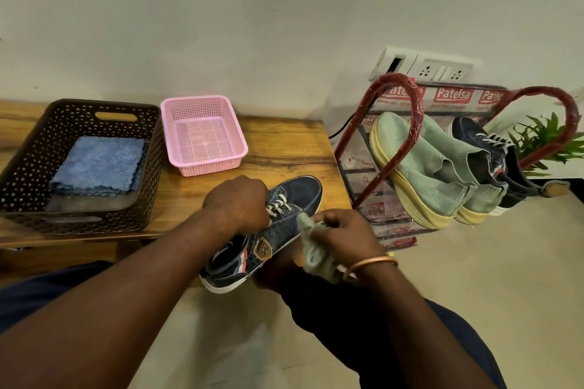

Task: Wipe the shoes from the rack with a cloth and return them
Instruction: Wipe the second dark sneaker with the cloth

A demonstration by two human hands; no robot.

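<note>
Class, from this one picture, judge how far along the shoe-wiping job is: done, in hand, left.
Done: one navy sneaker is off the rack. In hand: the left hand grips it while the right hand holds a pale cloth against its side. Left: returning it to the rack; whether the green pair and the dark shoe there are wiped cannot be told.

Warm, soft indoor light fills the scene, and the wall [221, 25] is evenly lit. Small glints sit on the plastic wrapping of the shoe rack [453, 95]. The wide lens bows the wooden table [284, 148] edge and tilts the rack outward. The forearms at the bottom are dark and oversized. The greenish cloth [313, 253] in the right hand [344, 230] is smeared by motion blur, while the denim sneaker [284, 227] under the left hand [240, 199] is fairly sharp.
</note>
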